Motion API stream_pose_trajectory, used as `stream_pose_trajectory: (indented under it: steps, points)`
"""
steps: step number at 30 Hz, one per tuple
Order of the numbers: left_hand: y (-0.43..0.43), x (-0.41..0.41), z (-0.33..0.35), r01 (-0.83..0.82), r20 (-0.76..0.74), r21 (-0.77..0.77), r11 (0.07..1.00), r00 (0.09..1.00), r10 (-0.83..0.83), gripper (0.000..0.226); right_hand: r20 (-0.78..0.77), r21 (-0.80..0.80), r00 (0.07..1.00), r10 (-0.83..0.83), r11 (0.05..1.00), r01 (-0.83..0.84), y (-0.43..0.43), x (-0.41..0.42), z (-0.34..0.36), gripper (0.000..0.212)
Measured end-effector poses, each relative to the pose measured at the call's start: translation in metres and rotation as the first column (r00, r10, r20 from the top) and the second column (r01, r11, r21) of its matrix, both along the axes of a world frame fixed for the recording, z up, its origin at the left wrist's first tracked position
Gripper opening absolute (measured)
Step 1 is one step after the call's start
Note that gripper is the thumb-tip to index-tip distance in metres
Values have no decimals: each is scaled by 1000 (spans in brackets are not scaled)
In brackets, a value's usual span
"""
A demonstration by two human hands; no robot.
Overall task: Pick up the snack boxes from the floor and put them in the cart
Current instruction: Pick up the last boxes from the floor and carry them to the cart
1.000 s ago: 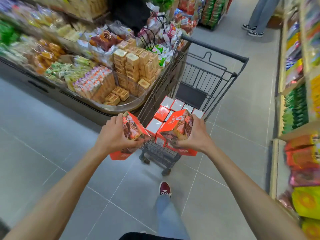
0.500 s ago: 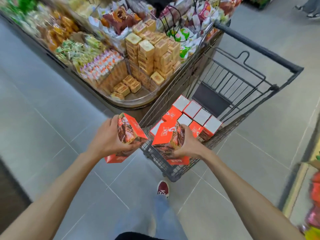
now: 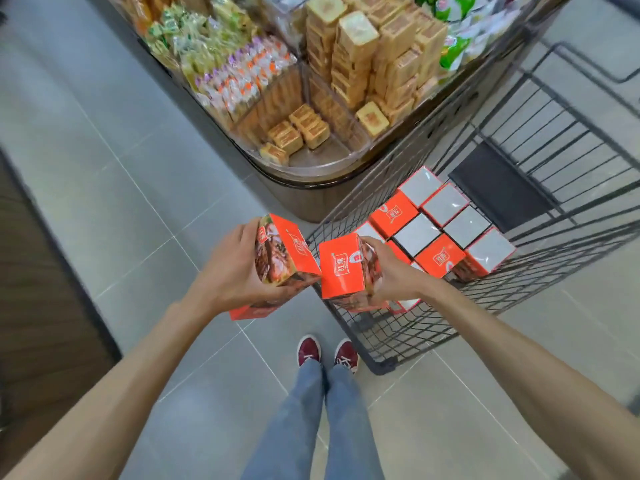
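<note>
**aisle_lurker:** So what's different from a second ago? You were standing back with both boxes held out in front of the cart's near end.

**cartwatch:** Mostly you've closed in and looked down. The cart (image 3: pixel 398 327) now sits in the right half of the frame, and your shoes (image 3: pixel 309 349) show side by side at lower centre, right by its near corner. Your right hand (image 3: pixel 391 275) is clamped round its box (image 3: pixel 341 268), which now overlaps the cart's near-left corner rather than floating short of it.

**aisle_lurker:** And the other one?

**cartwatch:** Your left hand (image 3: pixel 235 271) is wrapped tight on its box (image 3: pixel 287 251), tilted, at centre frame. That one is still outside the wire, over bare floor (image 3: pixel 138 220), just left of the corner. The two boxes nearly meet; can't tell if they touch.

**aisle_lurker:** So, progress?

**cartwatch:** I'd say you're at the drop-in stage. The packed boxes (image 3: pixel 438 258) fill a tidy block at centre right, with open wire near your right hand, so that box likely goes first. The left one needs a swing right over the rim. Mind the snack bin (image 3: pixel 311 174) pressed up against the cart's far side.
</note>
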State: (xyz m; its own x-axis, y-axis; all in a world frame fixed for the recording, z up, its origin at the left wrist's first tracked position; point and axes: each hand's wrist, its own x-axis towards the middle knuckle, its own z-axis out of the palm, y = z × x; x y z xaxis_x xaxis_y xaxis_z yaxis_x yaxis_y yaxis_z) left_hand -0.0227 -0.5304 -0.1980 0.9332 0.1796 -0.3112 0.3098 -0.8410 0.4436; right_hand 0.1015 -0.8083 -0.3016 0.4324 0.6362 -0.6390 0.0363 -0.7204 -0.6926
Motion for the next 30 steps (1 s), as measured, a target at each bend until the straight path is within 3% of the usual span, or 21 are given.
stream_pose_trajectory:
  steps: [9,14,20,26,30]
  points:
    - [7,-16,-27,-9,16,-38,999,1000,9,118,47,-52,960,277,960,-275,25,16,-66,137]
    - [14,-31,-43,-30,-11,1,1000,999,30,118,-7,-31,934,356,934,-356,35,29,-104,133]
    - [14,-40,-59,-63,-37,-37,997,997,61,113,88,-13,930,358,934,-358,45,28,-140,146]
    - [10,-43,-69,-45,-38,-44,998,998,44,117,185,-23,950,251,968,-251,53,15,-150,118]
    - [6,-36,-71,-43,-19,-50,998,999,42,116,211,-102,921,327,945,-312,44,-1,-157,105]
